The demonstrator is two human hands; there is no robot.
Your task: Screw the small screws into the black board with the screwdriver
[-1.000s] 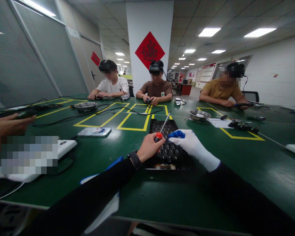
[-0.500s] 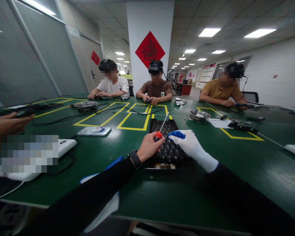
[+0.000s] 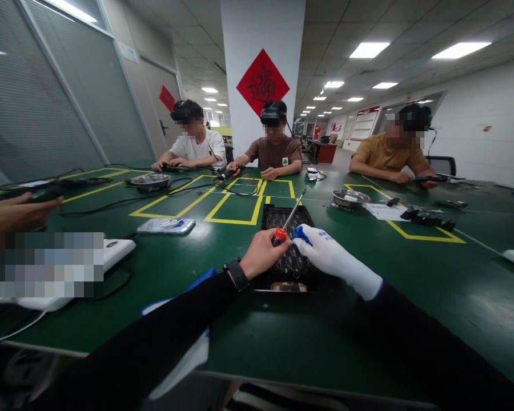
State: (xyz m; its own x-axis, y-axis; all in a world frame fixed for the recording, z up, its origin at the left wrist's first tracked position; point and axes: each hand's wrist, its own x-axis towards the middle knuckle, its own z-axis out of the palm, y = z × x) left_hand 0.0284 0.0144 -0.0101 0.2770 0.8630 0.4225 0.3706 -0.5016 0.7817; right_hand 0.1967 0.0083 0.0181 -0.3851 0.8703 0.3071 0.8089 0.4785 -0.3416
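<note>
My bare left hand (image 3: 260, 252) wraps round the red and black handle of a screwdriver (image 3: 280, 235), its metal shaft slanting up and to the right. My right hand (image 3: 332, 254) wears a white glove with blue fingertips. Its thumb and fingers are pressed together close to the left hand; whatever they hold, if anything, is hidden. Both hands are above a black tray-like case (image 3: 292, 216) lying lengthwise in front of me, with a dark patterned inside and a brownish part (image 3: 288, 287) at its near end. Beneath my left forearm lies a white and blue glove (image 3: 201, 342).
A phone (image 3: 166, 226) lies left of the case, beyond a white power strip (image 3: 119, 249). Metal bowls (image 3: 350, 198) stand farther off, with black parts (image 3: 426, 216) at right. Cables cross the green table (image 3: 240, 331). Co-workers sit opposite; another person's hand (image 3: 17, 214) shows at left.
My hands keep nearly the same pose, the right having turned slightly and drawn closer to the screwdriver. Across the table, the middle co-worker's hands have moved apart. The view has shifted a little.
</note>
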